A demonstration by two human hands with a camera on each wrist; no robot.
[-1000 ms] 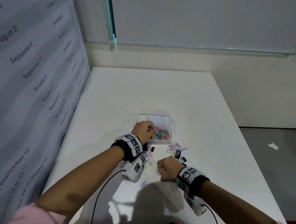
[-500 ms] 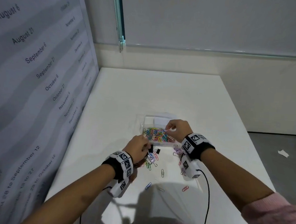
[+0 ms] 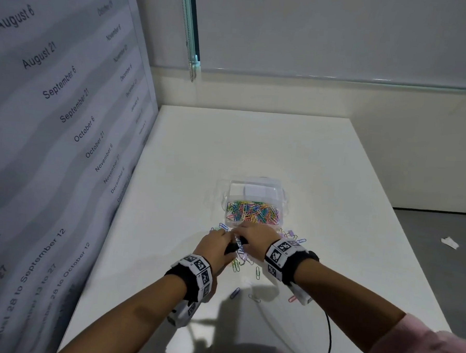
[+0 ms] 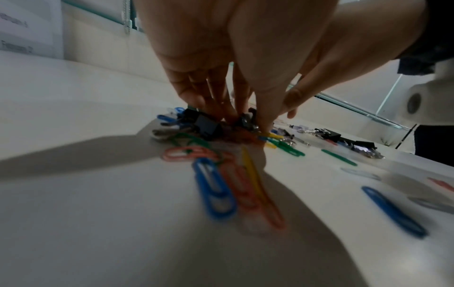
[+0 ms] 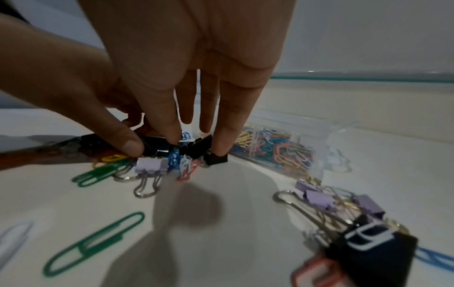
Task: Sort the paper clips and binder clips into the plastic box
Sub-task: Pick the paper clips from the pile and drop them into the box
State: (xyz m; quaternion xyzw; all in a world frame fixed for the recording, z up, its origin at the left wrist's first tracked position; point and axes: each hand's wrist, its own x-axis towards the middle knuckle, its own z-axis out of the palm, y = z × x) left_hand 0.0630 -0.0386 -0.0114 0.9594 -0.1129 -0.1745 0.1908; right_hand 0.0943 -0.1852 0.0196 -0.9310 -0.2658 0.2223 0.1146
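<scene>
The clear plastic box [image 3: 283, 203] sits mid-table, its near compartment full of coloured paper clips [image 3: 253, 212]. Just in front of it lies a pile of loose paper clips and binder clips [image 3: 239, 257]. Both hands meet over this pile. My left hand [image 3: 227, 239] reaches down with thumb and fingers [image 4: 218, 108] closing on a black binder clip [image 4: 206, 126]. My right hand [image 5: 152, 147] pinches another black binder clip [image 5: 159, 148] between thumb and forefinger, and its little finger touches a third [image 5: 216, 160]. A lilac binder clip [image 5: 150, 165] lies under the thumb.
More lilac and black binder clips [image 5: 343, 209] lie to the right of the pile. Single paper clips [image 3: 235, 292] are scattered toward the near table edge. A printed date panel [image 3: 53, 140] walls the left side. A cable [image 3: 328, 340] trails from my right wrist.
My right hand has come back from the box to the pile and now meets the left hand there. The left hand has stayed at the pile.
</scene>
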